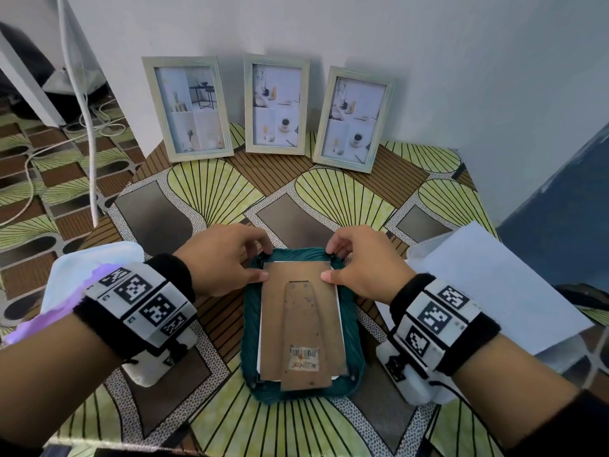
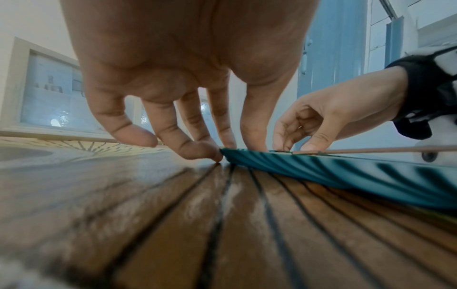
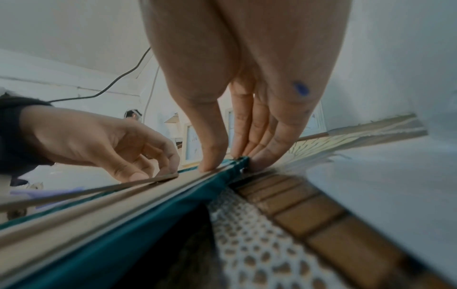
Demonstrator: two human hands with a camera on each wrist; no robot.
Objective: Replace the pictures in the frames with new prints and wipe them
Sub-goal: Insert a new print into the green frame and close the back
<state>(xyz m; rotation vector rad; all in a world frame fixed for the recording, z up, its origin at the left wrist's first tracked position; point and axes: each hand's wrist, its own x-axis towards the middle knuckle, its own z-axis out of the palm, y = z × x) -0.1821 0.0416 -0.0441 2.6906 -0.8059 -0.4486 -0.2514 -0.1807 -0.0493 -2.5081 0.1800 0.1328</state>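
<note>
A teal picture frame point(image 1: 301, 389) lies face down on the patterned desk point(image 1: 211, 196), its brown backing board point(image 1: 301, 311) uppermost with a white print edge showing beneath. The left hand point(image 1: 224, 258) and right hand point(image 1: 362, 260) each pinch a far corner, thumbs pressing the board, fingers curled over the rim. Three light frames point(image 1: 275, 105) lean against the wall; white paper point(image 1: 494, 285) lies right.

Between the teal frame point(image 1: 301, 324) under both hands and the 3 pale frames point(image 1: 275, 103) against the wall, a wide band of patterned surface point(image 1: 211, 192) lies open; white paper point(image 1: 487, 285) crowds the right flank, and what looks like a white tray point(image 1: 82, 268) the left
</note>
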